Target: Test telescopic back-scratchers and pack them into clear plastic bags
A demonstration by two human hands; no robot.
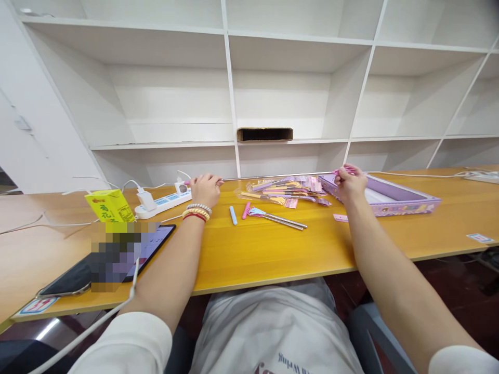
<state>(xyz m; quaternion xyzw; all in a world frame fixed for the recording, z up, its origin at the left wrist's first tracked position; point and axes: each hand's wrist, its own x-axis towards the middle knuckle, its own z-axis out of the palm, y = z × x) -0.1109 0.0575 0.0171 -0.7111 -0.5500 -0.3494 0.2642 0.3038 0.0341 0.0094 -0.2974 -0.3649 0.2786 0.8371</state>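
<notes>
A thin metal telescopic back scratcher (278, 175) is stretched out lengthwise between my two hands, above the back of the table. My left hand (206, 190) is closed around its pink handle end. My right hand (350, 183) grips the pink head at the other end, mostly hidden by the fingers. Below the rod lie a blue-headed scratcher part with metal rods (278, 218), a blue handle piece (233, 215) and a pink handle piece (246, 210). Several wrapped scratchers (280, 189) are piled behind them.
Beside my right hand stands a purple open box (405, 208); a small pink card (340, 218) lies before it. To the left are a yellow carton (113, 206), a white power strip (166, 203), a tablet (158, 241), a dark phone (66, 278) and cables. White shelves (230, 78) rise behind.
</notes>
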